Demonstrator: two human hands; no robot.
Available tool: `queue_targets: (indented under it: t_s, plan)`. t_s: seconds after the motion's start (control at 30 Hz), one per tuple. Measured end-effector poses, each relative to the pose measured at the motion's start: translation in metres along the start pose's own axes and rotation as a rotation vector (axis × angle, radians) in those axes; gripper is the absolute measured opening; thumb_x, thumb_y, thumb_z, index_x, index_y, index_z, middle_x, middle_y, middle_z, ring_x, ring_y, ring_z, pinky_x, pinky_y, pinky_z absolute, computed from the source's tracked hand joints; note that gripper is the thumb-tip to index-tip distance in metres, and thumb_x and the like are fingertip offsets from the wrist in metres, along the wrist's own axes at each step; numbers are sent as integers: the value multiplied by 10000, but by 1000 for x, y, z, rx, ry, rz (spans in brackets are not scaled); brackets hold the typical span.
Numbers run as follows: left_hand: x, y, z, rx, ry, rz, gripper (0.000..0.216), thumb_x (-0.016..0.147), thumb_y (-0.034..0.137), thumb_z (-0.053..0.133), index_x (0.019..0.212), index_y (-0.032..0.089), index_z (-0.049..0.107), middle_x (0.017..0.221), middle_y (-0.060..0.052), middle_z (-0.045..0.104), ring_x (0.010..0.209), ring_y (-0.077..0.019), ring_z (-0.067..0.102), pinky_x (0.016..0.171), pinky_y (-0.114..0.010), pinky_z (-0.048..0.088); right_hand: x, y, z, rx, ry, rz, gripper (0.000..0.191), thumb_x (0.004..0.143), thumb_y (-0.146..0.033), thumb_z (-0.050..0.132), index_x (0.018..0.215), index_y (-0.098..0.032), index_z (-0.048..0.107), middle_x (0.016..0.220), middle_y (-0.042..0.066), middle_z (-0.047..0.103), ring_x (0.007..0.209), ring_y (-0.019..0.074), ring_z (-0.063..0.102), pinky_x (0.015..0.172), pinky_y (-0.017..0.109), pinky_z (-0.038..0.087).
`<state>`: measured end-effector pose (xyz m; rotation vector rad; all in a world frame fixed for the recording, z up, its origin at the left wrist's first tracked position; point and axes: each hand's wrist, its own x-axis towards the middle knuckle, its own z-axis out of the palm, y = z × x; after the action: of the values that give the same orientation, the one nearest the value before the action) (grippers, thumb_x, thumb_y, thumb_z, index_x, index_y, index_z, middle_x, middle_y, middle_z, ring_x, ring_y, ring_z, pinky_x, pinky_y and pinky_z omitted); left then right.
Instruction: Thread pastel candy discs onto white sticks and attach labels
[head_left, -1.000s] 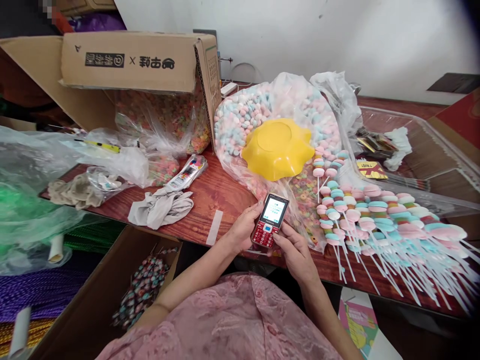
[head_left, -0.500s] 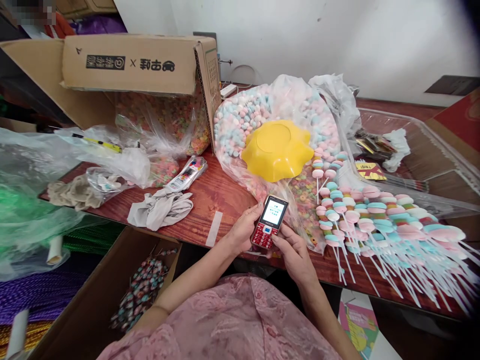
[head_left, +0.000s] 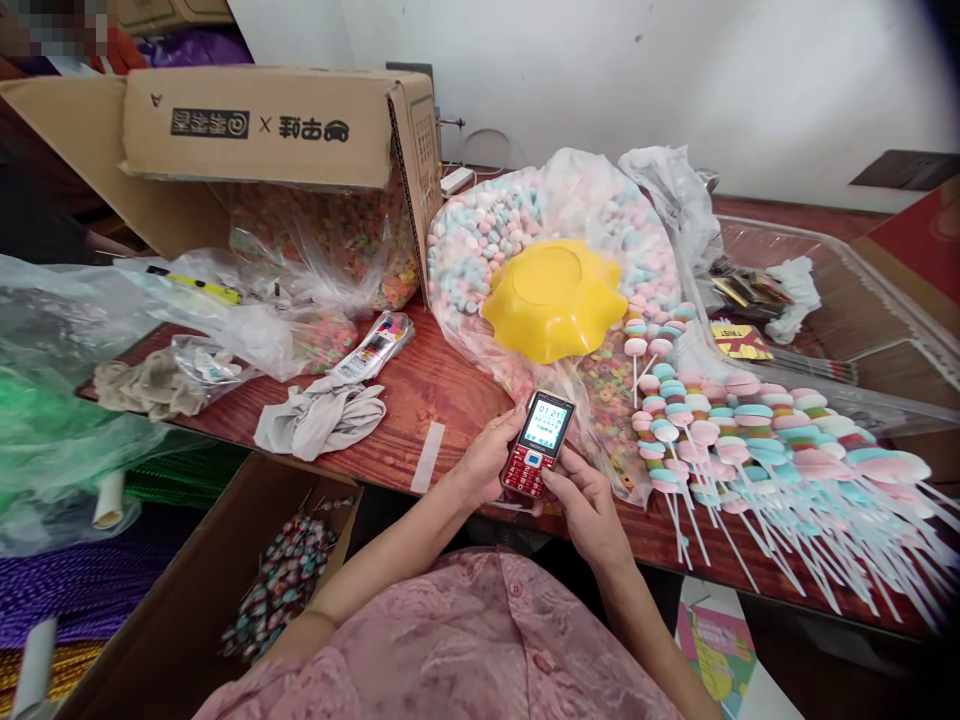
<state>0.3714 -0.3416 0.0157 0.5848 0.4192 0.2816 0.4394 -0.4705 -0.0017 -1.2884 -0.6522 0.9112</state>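
Note:
A red keypad mobile phone (head_left: 536,445) with a lit screen is held upright above the table's front edge. My left hand (head_left: 495,455) is closed around its left side. My right hand (head_left: 585,495) grips the lower right side, its thumb on the keys. Just behind the phone, an upturned yellow wavy-rimmed bowl (head_left: 555,300) rests on a clear bag of pink, blue and white candies (head_left: 495,225). To the right lies a heap of candy skewers (head_left: 750,430) on white sticks.
A cardboard box (head_left: 262,125) holding a bag of colourful ring candies (head_left: 322,235) stands back left. Grey gloves (head_left: 322,415) lie on the table (head_left: 420,370). A clear plastic tray (head_left: 810,240) is at right. Below left, an open carton (head_left: 187,560) contains beaded strands.
The phone's screen has changed from lines of text to a display with the time. Both hands stay put around the phone. At the far left, a person's dark sleeve has come into view.

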Motion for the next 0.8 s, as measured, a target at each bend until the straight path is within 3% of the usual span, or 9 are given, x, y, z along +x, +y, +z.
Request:
queue_targets:
  t_s: [0.37,0.8]
  plan:
    - [1,0,0,-7,-10,0,441,772,473,742,1027,115,709,790,-73,734,651,-170,669,594,-243,504,0,2,1,53,4,-3,352,884,-324,629,1219,-218,641,939,27,691,636,118,541,499,224,521]
    - [1,-1,1,-9,4,-11,448,773,477,741,1026,110,706,785,-73,733,642,-166,666,571,-232,490,1,0,4,49,31,11,352,860,-331,644,1191,-212,651,940,33,692,618,118,545,472,225,511]
